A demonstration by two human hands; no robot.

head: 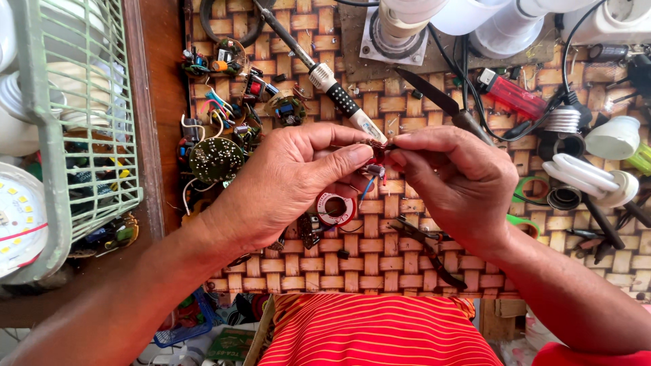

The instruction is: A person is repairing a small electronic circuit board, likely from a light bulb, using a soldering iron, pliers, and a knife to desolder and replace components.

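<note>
My left hand (285, 183) and right hand (454, 183) both pinch a small wired circuit part (377, 157) at the fingertips, raised above the woven mat (380, 264) near the solder spool (334, 208), seemingly for close inspection.

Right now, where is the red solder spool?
In the head view the red solder spool lies on the woven mat near the middle, just below the small part pinched between both hands, under the left hand.

Electronics repair workshop: soldering iron (339, 95), loose circuit boards (215, 159), lamp parts (586, 173), woven mat (380, 261).
</note>
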